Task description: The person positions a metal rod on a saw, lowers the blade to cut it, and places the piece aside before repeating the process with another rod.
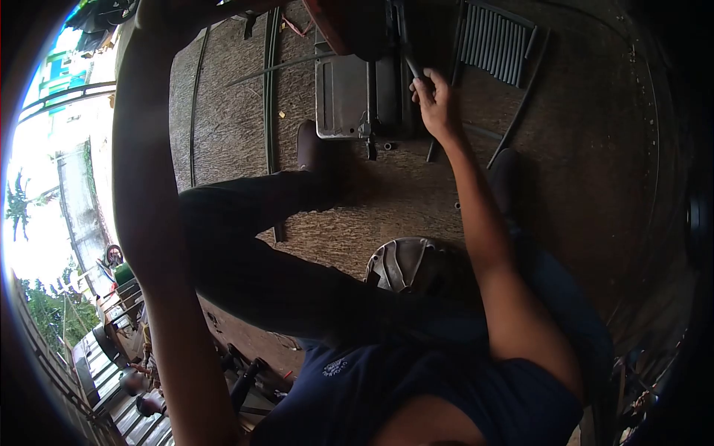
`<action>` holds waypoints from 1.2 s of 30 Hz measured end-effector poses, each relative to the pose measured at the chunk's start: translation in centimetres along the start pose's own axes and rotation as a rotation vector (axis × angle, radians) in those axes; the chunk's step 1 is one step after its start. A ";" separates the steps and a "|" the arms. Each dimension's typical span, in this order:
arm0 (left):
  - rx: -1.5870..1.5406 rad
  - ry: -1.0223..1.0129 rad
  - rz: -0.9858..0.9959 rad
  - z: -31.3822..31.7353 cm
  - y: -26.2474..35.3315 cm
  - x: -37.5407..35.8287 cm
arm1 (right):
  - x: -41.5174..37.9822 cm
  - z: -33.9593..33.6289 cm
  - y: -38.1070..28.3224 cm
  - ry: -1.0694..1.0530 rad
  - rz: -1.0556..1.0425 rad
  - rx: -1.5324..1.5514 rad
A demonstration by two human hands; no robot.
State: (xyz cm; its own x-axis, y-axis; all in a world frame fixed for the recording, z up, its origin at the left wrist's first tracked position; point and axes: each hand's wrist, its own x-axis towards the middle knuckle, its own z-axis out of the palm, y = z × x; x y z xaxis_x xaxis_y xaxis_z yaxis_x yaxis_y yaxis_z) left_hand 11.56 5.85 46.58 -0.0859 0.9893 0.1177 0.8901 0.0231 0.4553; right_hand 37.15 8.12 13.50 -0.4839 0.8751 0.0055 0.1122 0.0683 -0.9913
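My right hand (435, 97) is closed around the lower end of a dark metal bar (413, 63). This bar runs up to the top edge beside a machine with a grey metal base plate (338, 100) and an orange-red part (327, 22) above it. A thin upright rod stands along the plate's right side. My left arm (149, 149) reaches up the left side and bends right at the top edge. There it is lost in darkness, so the fingers of my left hand cannot be made out.
Long metal bars (269, 111) lie on the rough floor at left. A slatted metal frame (494, 44) lies at upper right. Near my legs sits a round ribbed metal casing (401, 264). My feet flank the machine's base; people (141, 390) are at lower left.
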 end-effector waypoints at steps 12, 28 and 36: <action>0.214 0.036 -0.078 0.5 1.7 -0.3 | -0.2 2.0 0.1 0.077 -0.146 -0.171; -0.945 0.070 -0.396 0.6 2.3 -1.2 | -0.5 2.3 -0.5 0.045 -0.232 -0.197; -0.807 0.217 -0.651 1.3 6.0 0.0 | -0.5 2.1 -0.6 0.055 -0.271 -0.289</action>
State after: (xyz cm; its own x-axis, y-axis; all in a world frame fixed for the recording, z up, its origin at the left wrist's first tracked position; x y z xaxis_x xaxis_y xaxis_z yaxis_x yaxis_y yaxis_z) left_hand 17.45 6.17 48.18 -0.5883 0.7717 -0.2414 0.0891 0.3586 0.9292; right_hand 35.53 6.60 13.85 -0.4829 0.8307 0.2770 0.2297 0.4254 -0.8753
